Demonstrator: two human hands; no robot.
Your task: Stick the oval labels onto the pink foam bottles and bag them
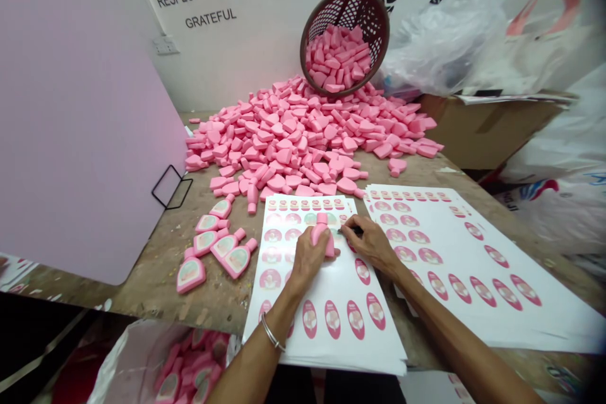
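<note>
The left hand (312, 259) is gripping a pink foam bottle (322, 232) on a sticker sheet (336, 342), and the right hand (370, 243) is pinching a small dark thing (356, 230).

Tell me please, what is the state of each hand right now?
Left hand: closed around a pink bottle-shaped foam piece.
Right hand: pinched on a small dark item, unclear what.

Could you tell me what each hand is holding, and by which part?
The left hand grips a pink bottle-shaped foam piece around its body; the right hand pinches a small dark tool, kind unclear.
</note>
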